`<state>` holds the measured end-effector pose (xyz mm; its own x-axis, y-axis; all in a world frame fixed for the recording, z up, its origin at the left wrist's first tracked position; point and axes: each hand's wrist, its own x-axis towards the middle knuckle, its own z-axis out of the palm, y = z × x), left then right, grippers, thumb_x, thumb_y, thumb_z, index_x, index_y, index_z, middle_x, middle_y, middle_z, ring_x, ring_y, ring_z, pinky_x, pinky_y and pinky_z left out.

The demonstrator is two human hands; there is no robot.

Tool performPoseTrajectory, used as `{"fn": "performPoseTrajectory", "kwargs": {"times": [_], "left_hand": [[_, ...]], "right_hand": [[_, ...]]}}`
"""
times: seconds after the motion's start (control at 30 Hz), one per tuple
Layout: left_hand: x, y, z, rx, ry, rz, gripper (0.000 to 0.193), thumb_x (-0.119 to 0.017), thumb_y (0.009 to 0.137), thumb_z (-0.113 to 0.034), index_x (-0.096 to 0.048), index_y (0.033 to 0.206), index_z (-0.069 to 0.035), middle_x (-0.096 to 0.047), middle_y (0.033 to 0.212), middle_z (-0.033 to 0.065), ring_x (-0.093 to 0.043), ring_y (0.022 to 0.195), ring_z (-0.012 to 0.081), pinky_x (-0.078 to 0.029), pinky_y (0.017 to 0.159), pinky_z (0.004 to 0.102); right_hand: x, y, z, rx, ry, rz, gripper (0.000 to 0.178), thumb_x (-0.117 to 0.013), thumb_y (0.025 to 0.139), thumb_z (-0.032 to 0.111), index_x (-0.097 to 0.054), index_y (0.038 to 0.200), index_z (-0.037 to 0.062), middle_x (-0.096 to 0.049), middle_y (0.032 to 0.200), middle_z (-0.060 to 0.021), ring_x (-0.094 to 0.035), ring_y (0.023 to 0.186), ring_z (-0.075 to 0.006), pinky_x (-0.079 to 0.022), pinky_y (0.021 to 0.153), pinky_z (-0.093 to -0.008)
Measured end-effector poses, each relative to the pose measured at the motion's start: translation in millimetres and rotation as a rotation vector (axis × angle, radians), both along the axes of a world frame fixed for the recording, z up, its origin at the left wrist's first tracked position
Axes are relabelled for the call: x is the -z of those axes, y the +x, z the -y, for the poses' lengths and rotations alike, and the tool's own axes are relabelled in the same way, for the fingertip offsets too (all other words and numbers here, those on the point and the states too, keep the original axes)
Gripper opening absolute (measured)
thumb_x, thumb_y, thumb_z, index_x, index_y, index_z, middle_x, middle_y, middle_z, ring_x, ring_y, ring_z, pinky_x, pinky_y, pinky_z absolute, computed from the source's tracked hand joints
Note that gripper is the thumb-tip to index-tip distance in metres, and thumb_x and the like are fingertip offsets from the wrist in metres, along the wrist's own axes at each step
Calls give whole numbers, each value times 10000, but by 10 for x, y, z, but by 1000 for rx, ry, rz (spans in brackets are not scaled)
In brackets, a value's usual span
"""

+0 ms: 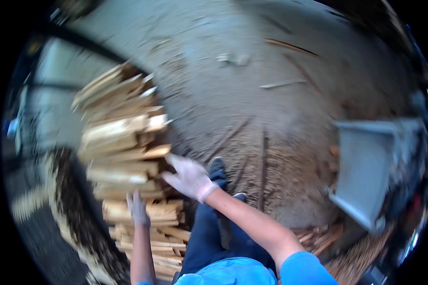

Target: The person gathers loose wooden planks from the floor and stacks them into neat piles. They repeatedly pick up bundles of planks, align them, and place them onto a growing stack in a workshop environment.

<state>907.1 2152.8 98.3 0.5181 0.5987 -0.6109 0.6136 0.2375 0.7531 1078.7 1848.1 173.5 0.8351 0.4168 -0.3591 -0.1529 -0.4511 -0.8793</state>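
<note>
A long stack of split wooden slats (pixel 116 135) runs along my left side, the cut ends facing my legs. My left hand (pixel 138 210), in a pale knit glove, lies over the nearer part of the stack with its fingers stretched out; whether it touches the wood I cannot tell. Beside the stack's right edge is my right hand (pixel 190 179), gloved too. Its thumb and fingers are apart, the tips close to the ends of the slats, and nothing shows in it.
A grey metal bin or chute (pixel 366 168) stands to the right. Wood chips (pixel 290 166) and loose strips (pixel 263 166) litter the concrete floor (pixel 209 52) ahead. A bark-edged log or slab (pixel 71 204) lies left of the stack, and a dark metal bar (pixel 83 42) crosses the far left.
</note>
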Motion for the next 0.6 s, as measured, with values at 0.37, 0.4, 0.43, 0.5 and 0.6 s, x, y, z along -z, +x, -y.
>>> {"fn": "performPoseTrajectory", "kwargs": {"times": [0.37, 0.4, 0.43, 0.5, 0.6], "left_hand": [[-230, -247, 1244, 1108, 132, -632, 434, -630, 942, -320, -598, 1241, -6, -663, 1015, 165, -639, 935, 253, -535, 792, 422], [-257, -62, 1307, 1176, 164, -587, 422, -633, 938, -317, -601, 1228, -13, -661, 1010, 166, -638, 932, 257, -533, 788, 427], [-284, 92, 1390, 1246, 191, -547, 410, -635, 933, -314, -603, 1216, -19, -658, 1005, 166, -638, 929, 262, -532, 783, 431], [-240, 244, 1627, 1436, 221, -489, 385, -641, 923, -307, -608, 1190, -31, -653, 995, 167, -637, 924, 272, -528, 774, 441], [-384, 570, 1869, 1750, 380, -269, 349, -650, 909, -297, -616, 1153, -50, -646, 979, 167, -635, 916, 286, -524, 761, 455]], "right_hand": [[-1263, -7285, 3434, 656, -921, -1395, 482, -594, 814, 303, -750, 1174, 23, -724, 1198, -243, -713, 1122, -374, -545, 978, -479], [-1369, -7611, 3034, 707, -888, -1433, 479, -570, 861, 355, -747, 1198, 64, -719, 1233, -206, -702, 1143, -363, -540, 979, -491], [-1446, -7903, 2552, 755, -863, -1474, 479, -546, 909, 408, -743, 1222, 104, -714, 1268, -169, -691, 1165, -352, -535, 981, -502], [-1258, -8695, 1233, 510, -559, -1458, 567, -535, 921, 491, -696, 1316, 116, -645, 1400, -158, -612, 1301, -333, -492, 1058, -465], [-1000, -8088, -77, 979, -148, -1190, 667, -478, 947, 609, -627, 1412, 154, -624, 1420, -176, -570, 1323, -343, -435, 1108, -439]]}}
